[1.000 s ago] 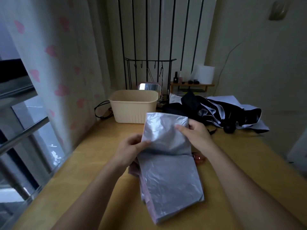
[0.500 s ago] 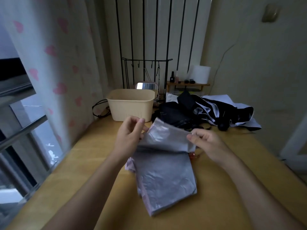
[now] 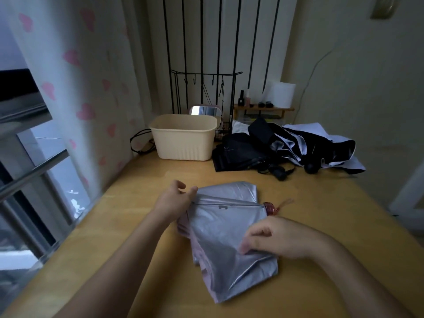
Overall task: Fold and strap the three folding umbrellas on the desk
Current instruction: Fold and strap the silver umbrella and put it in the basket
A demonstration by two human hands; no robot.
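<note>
I see the lifted silver panel now laid flat on the umbrella (image 3: 229, 235) mid-desk (image 3: 321, 203), left hand (image 3: 174, 200) pinching its far-left corner, right hand (image 3: 277, 239) pinching a near pleat: folding unfinished

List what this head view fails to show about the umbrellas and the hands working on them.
- Silver folding umbrella: its strap is not findable in the head view; folded panels cover it.
- Right hand: fingertips blurred, grip on the fabric unclear.
- Left hand: pinches the silver edge; thumb hidden behind fingers.
- Black umbrellas: heaped together, so their count and straps are unreadable.
- Beige plastic basket: wall hides the contents.
</note>
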